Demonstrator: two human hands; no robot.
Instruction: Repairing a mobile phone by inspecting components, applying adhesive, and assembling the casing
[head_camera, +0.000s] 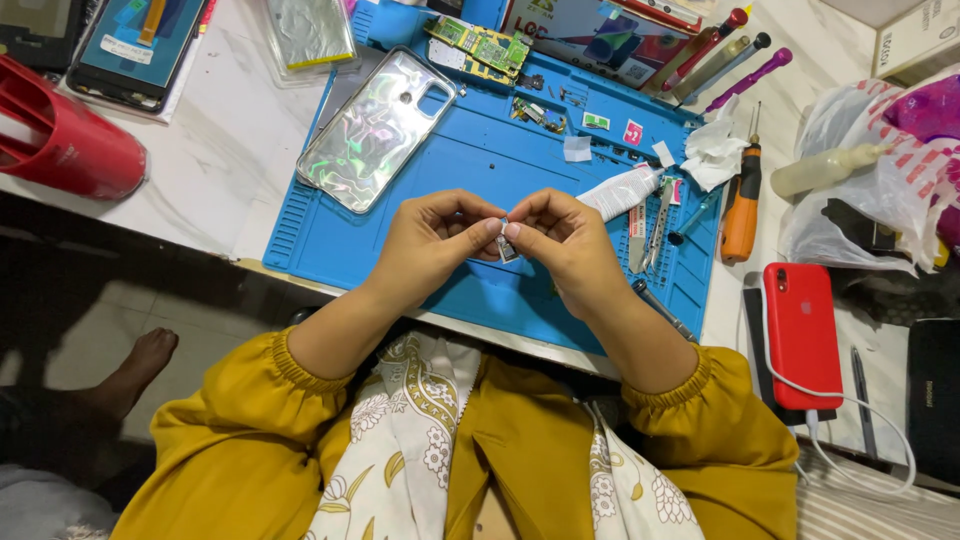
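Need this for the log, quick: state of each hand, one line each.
Left hand: closed, fingertips pinching the small metal part.
Right hand: closed, fingertips pinching the same small metal part above the blue mat.

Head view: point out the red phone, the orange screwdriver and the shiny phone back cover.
red phone (802, 335), head view, middle of its back.
orange screwdriver (742, 212), head view, middle of the handle.
phone back cover (375, 130), head view, centre of the shiny panel.
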